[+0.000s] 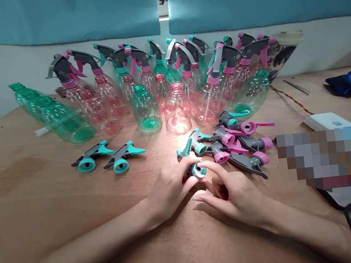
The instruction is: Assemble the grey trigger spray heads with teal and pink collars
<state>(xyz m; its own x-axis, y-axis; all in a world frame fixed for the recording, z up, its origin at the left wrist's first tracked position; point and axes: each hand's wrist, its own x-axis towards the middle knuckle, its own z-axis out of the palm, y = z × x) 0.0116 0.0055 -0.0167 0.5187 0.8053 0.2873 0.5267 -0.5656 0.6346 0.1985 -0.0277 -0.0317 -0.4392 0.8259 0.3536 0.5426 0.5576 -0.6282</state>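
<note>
My left hand is closed around a grey and teal trigger spray head, its ring collar turned toward me. My right hand is beside it, the index fingertip touching the collar's opening; its thumb is stretched out below, apart from the fingers. Just beyond, to the right, lies a pile of loose spray heads with pink or teal collars. Two teal spray heads lie side by side to the left of my hands. The parts of the held spray head under my left fingers are hidden.
Rows of green and pink clear bottles stand at the back, several topped with spray heads. A white box with a cable, metal tweezers and a dark blue packet lie at the right. A blurred patch hides part of that side.
</note>
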